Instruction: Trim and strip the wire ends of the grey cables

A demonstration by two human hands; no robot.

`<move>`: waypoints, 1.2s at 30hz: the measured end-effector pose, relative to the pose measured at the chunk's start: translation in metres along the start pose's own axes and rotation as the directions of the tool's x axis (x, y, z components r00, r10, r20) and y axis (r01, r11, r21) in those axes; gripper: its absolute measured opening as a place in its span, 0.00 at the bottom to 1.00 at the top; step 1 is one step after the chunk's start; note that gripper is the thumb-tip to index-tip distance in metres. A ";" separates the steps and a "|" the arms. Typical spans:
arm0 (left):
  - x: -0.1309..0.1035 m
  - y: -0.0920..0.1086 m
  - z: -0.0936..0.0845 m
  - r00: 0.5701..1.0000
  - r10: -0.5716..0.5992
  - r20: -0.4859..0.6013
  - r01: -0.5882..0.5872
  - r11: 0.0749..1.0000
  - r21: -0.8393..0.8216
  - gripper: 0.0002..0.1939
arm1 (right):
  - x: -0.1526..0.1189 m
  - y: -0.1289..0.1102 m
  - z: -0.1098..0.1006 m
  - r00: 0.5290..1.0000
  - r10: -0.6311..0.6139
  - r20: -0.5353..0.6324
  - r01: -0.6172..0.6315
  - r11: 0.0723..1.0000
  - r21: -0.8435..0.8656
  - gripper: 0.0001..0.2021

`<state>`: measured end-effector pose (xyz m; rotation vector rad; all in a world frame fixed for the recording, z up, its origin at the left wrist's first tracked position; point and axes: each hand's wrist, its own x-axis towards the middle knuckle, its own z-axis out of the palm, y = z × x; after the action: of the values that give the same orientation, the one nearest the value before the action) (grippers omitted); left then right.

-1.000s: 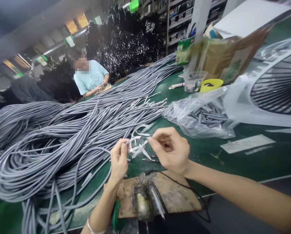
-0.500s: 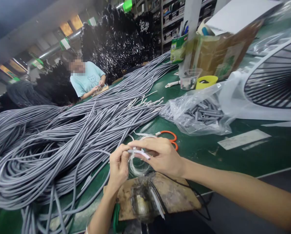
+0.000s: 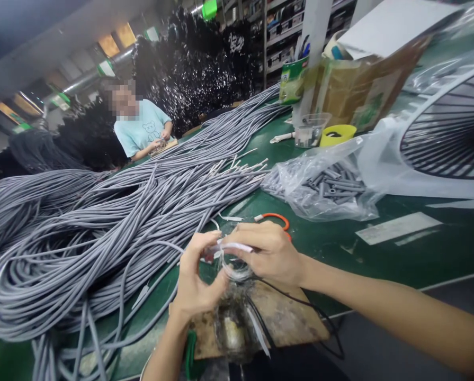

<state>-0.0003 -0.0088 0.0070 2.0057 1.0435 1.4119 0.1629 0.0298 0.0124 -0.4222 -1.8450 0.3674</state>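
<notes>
Pinched in my right hand (image 3: 274, 251) is the pale stripped end of a cable (image 3: 239, 246), which points right. My left hand (image 3: 197, 278) is at the cable's left side, its thumb spread down from the index finger; the other fingers are partly hidden behind. A loop of clear thin strip (image 3: 239, 273) hangs just under the cable end, between the hands. Below them lies a worn board (image 3: 288, 317) with a tape-wrapped metal fixture (image 3: 233, 333). Orange-handled scissors (image 3: 278, 216) lie behind my right hand, partly covered by it.
Bundles of grey cable (image 3: 113, 233) cover the left of the green table (image 3: 324, 254). A clear bag of grey tube pieces (image 3: 332, 185), a yellow tape roll (image 3: 338, 135), a cardboard box (image 3: 351, 90) and a fan (image 3: 451, 127) stand right. A co-worker (image 3: 143, 129) sits across.
My left thumb has come away from the index finger and dropped, opening the hand. The cable end has shifted slightly right with my right hand, covering more of the scissors.
</notes>
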 end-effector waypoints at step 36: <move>0.016 -0.015 -0.011 0.850 -0.523 -0.061 0.525 0.850 0.039 0.25 | 0.015 0.013 -0.025 0.902 0.422 -0.087 -0.405 0.899 0.169 0.13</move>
<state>-0.0125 0.0126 0.0086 1.5458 1.5230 1.1407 0.1841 0.0499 0.0270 -0.7229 -1.5883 0.7483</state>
